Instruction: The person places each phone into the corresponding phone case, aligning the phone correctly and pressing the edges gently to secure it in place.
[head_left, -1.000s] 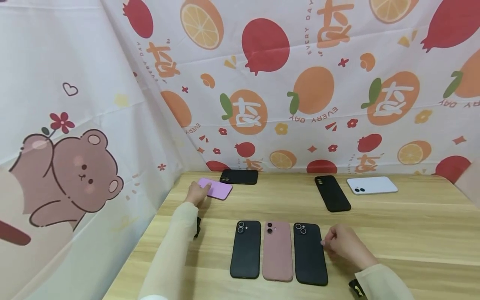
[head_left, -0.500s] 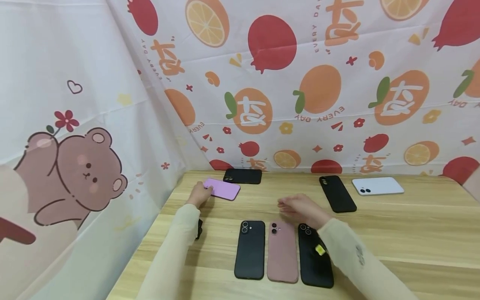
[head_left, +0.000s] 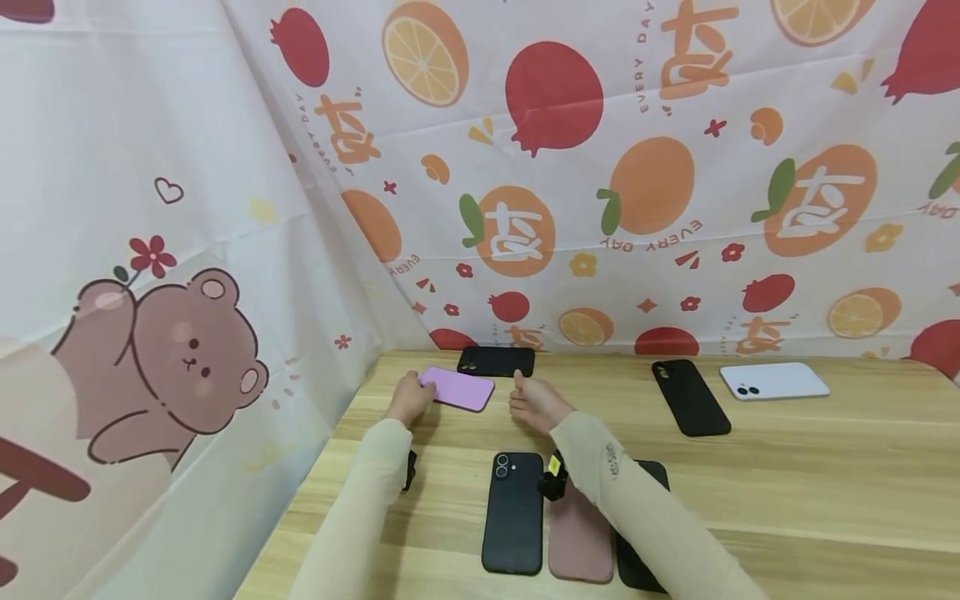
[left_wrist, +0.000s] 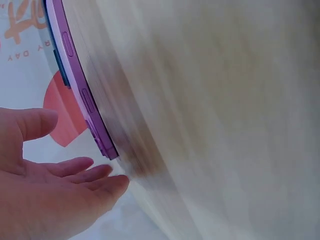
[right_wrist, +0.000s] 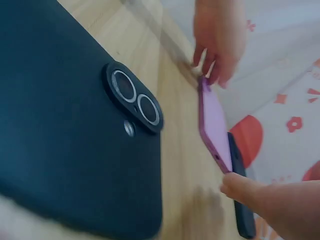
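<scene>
A purple phone (head_left: 463, 390) lies flat near the back left of the wooden table (head_left: 825, 492). My left hand (head_left: 408, 400) is at its left end, thumb overlapping the purple surface in the head view. The left wrist view shows that hand (left_wrist: 65, 195) with thumb and fingers spread apart, fingertips right by the end of the purple phone (left_wrist: 82, 90). Off the phone's right end is my right hand (head_left: 542, 406), loosely bent and holding nothing. In the right wrist view its thumb (right_wrist: 255, 195) overlaps the near end of the phone (right_wrist: 215, 120).
A black phone (head_left: 497, 362) lies just behind the purple one. In front are a dark phone (head_left: 513, 517), a pink phone (head_left: 579, 542) and a black phone (head_left: 651, 477), the latter two partly under my right sleeve. Back right lie another black phone (head_left: 690, 398) and a white phone (head_left: 780, 380).
My right hand has left the right side of the front row and moved left and back to the purple phone's right end. My left hand stays by its left end. The view has shifted slightly.
</scene>
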